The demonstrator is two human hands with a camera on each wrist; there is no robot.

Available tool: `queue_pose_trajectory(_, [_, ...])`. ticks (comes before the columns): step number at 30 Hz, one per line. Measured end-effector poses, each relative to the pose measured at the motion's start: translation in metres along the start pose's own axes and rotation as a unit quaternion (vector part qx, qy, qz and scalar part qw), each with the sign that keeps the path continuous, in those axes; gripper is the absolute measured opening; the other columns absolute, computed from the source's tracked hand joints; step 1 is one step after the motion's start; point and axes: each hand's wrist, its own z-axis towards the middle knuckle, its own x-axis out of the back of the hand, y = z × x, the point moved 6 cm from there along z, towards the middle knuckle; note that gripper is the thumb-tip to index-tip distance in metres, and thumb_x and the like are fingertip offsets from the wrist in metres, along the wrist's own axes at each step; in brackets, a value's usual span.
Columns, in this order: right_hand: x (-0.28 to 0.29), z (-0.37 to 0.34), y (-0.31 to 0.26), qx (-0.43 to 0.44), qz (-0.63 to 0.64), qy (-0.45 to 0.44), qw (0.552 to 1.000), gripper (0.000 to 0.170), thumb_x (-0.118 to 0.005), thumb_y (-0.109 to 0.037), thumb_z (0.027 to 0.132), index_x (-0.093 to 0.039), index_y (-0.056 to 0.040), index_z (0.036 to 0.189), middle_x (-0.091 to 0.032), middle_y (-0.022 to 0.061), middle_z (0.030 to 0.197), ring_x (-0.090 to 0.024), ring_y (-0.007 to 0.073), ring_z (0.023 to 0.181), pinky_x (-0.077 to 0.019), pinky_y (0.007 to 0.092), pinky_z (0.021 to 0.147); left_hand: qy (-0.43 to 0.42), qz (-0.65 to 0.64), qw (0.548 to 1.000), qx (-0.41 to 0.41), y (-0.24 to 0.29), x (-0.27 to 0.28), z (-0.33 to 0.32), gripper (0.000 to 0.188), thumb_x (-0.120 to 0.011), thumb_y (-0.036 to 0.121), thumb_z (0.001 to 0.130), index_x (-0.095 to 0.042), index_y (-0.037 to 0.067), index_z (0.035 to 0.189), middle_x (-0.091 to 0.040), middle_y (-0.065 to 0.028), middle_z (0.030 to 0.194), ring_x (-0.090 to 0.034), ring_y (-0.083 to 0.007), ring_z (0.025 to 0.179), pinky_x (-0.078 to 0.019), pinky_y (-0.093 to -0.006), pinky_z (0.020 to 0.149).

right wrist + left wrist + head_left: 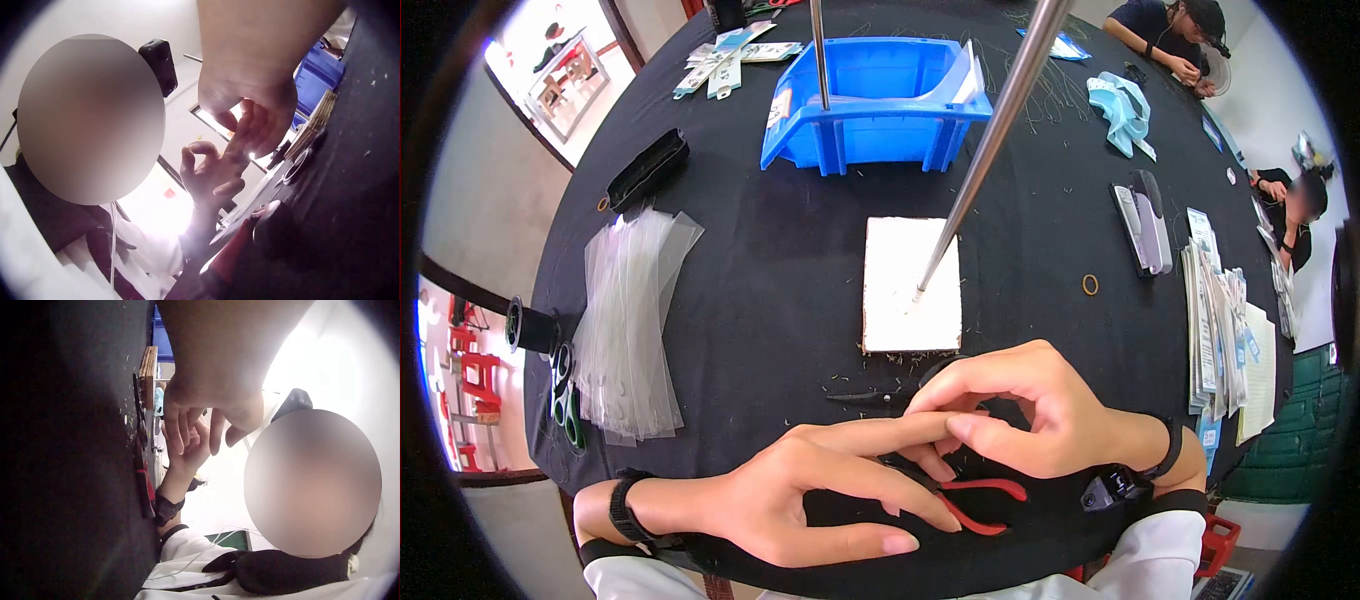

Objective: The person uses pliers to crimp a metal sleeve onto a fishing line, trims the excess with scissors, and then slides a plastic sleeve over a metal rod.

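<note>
My left hand is spread palm down above the near side of the black-covered table, its index finger stretched toward my right hand. With curled thumb and fingers, the right hand pinches the end of that index finger. The right wrist view also has the left hand meeting the right fingers. Below the hands lie pliers with red handles, their head hidden by the left hand. Dark-bladed scissors lie just beyond, partly covered by the right hand. Farther off is a white-topped block with small clippings around it.
Two metal rods rise across the view. A blue bin stands behind the block. Clear plastic strips, green-handled scissors and a spool lie left. Rightward are a stapler, a ring and packaged cards.
</note>
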Motion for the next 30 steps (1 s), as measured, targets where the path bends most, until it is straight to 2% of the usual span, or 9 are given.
queue_pose_trajectory(1, [0.0, -0.001, 0.001, 0.005, 0.008, 0.0, 1.0, 0.016, -0.052, -0.001, 0.082, -0.061, 0.0027, 0.094, -0.065, 0.0085, 0.075, -0.063, 0.0117, 0.067, -0.0505, 0.0261, 0.066, 0.006, -0.019, 1.0, 0.011, -0.001, 0.0, -0.001, 0.022, -0.065, 0.002, 0.079, -0.068, 0.003, 0.1, -0.037, -0.0227, 0.138, -0.056, -0.0271, 0.106, -0.0483, -0.0338, 0.084])
queue_pose_trajectory(4, [0.0, -0.001, -0.001, 0.003, 0.013, -0.001, 1.0, 0.017, -0.05, -0.001, 0.082, -0.061, 0.0028, 0.094, -0.066, 0.0091, 0.077, -0.063, 0.0123, 0.069, -0.0504, 0.0267, 0.068, -0.001, -0.027, 1.0, 0.011, -0.002, 0.0, -0.001, 0.022, -0.063, 0.006, 0.078, -0.067, -0.005, 0.097, -0.036, -0.0327, 0.134, -0.057, -0.0355, 0.105, -0.0488, -0.0362, 0.08])
queue_pose_trajectory(10, [0.0, -0.002, 0.001, -0.045, 0.042, -0.025, 0.998, 0.025, -0.047, 0.0, 0.08, -0.061, 0.0064, 0.1, -0.066, 0.0124, 0.086, -0.064, 0.0164, 0.077, -0.0511, 0.0269, 0.071, 0.042, -0.126, 0.99, 0.053, -0.006, 0.001, -0.004, 0.028, -0.059, 0.017, 0.083, -0.067, -0.007, 0.095, -0.039, -0.0334, 0.132, -0.055, -0.0371, 0.107, -0.0401, -0.0453, 0.094])
queue_pose_trajectory(13, [-0.002, -0.001, 0.001, -0.032, 0.051, -0.015, 0.998, 0.018, -0.051, -0.003, 0.083, -0.061, 0.0039, 0.097, -0.066, 0.0119, 0.083, -0.064, 0.015, 0.074, -0.051, 0.0285, 0.071, 0.033, -0.234, 0.969, 0.076, -0.012, 0.003, -0.008, 0.024, -0.055, 0.004, 0.087, -0.061, -0.004, 0.11, -0.038, -0.0207, 0.138, -0.054, -0.024, 0.11, -0.0472, -0.0335, 0.084])
queue_pose_trajectory(14, [-0.002, -0.002, 0.0, -0.032, 0.044, -0.013, 0.998, 0.018, -0.051, -0.004, 0.084, -0.061, 0.0039, 0.097, -0.066, 0.0118, 0.084, -0.064, 0.0152, 0.074, -0.0511, 0.0286, 0.071, 0.011, -0.234, 0.969, 0.072, -0.017, 0.003, -0.009, 0.038, -0.05, 0.006, 0.091, -0.045, -0.004, 0.127, -0.04, -0.0218, 0.136, -0.054, -0.0262, 0.11, -0.0477, -0.0349, 0.084])
queue_pose_trajectory(17, [-0.002, -0.002, -0.002, -0.03, 0.028, -0.018, 0.999, 0.019, -0.052, -0.006, 0.084, -0.061, 0.0036, 0.098, -0.066, 0.0117, 0.084, -0.065, 0.0159, 0.075, -0.0514, 0.0288, 0.071, 0.065, -0.348, 0.934, 0.054, -0.016, 0.003, -0.007, 0.052, -0.047, 0.007, 0.092, -0.024, -0.001, 0.138, -0.044, -0.0229, 0.132, -0.055, -0.0282, 0.11, -0.0485, -0.0353, 0.082])
queue_pose_trajectory(18, [-0.002, -0.002, -0.004, -0.026, 0.025, -0.023, 0.999, 0.019, -0.052, -0.007, 0.084, -0.061, 0.0034, 0.098, -0.066, 0.0116, 0.084, -0.065, 0.0161, 0.076, -0.0514, 0.0287, 0.071, 0.058, -0.339, 0.937, 0.062, -0.015, 0.004, -0.005, 0.059, -0.046, 0.006, 0.093, -0.011, 0.001, 0.141, -0.046, -0.0234, 0.129, -0.056, -0.0297, 0.108, -0.049, -0.0348, 0.081])
queue_pose_trajectory(24, [-0.006, -0.002, -0.008, 0.025, -0.016, -0.047, 0.998, 0.019, -0.058, -0.011, 0.083, -0.062, 0.0014, 0.097, -0.065, 0.0103, 0.081, -0.065, 0.0165, 0.07, -0.0506, 0.0285, 0.065, 0.082, -0.29, 0.945, 0.125, -0.013, 0.002, -0.005, 0.053, -0.041, 0.002, 0.094, -0.015, 0.001, 0.14, -0.055, -0.0218, 0.12, -0.062, -0.0262, 0.098, -0.0493, -0.0311, 0.079])
queue_pose_trajectory(30, [-0.013, -0.003, -0.02, 0.105, -0.082, -0.062, 0.989, 0.021, -0.066, -0.015, 0.08, -0.061, -0.0042, 0.097, -0.063, 0.0046, 0.072, -0.061, 0.0161, 0.06, -0.0471, 0.0266, 0.055, 0.06, -0.261, 0.953, 0.144, -0.014, 0.001, -0.008, 0.051, -0.046, 0.003, 0.094, -0.022, 0.0, 0.138, -0.063, -0.0196, 0.107, -0.063, -0.0189, 0.091, -0.0488, -0.0283, 0.075])
